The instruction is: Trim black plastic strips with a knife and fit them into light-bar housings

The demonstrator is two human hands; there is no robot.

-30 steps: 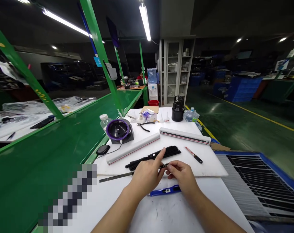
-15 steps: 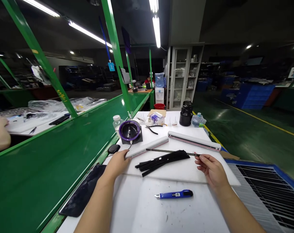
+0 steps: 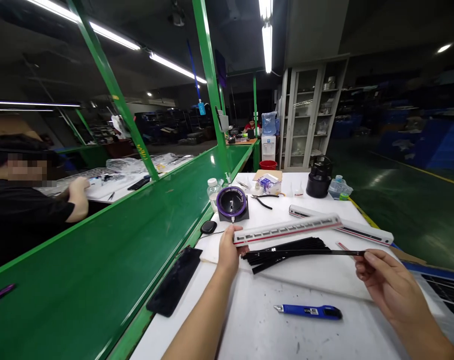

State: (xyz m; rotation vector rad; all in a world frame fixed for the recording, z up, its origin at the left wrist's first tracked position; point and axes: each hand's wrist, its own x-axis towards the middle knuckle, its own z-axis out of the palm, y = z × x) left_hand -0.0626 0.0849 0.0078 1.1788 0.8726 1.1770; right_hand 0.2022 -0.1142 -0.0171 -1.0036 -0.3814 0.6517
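Note:
My left hand (image 3: pixel 230 248) is closed around the near end of a white model train car (image 3: pixel 287 230) with a red stripe and a row of window openings. The car is raised and slanted, its far end blurred. Between the fingertips of my right hand (image 3: pixel 388 280) is the end of a long thin black strip (image 3: pixel 324 252), which reaches left above a pile of black strips (image 3: pixel 302 246). That pile lies on a white foam sheet (image 3: pixel 324 282). A second white train car (image 3: pixel 365 231) rests behind, partly covered by the raised one.
A blue utility knife (image 3: pixel 309 311) lies at the front of the table. Toward the back are a round purple-rimmed fan (image 3: pixel 232 201), pliers (image 3: pixel 265 200) and a black jug (image 3: pixel 319 177). A phone (image 3: pixel 176 282) lies beside the green partition (image 3: pixel 110 260); another person (image 3: pixel 20 215) sits beyond it.
My left hand has lifted the train car off the foam and turned its windowed side into view. The strip in my right hand has come nearer. The camera view has swung left.

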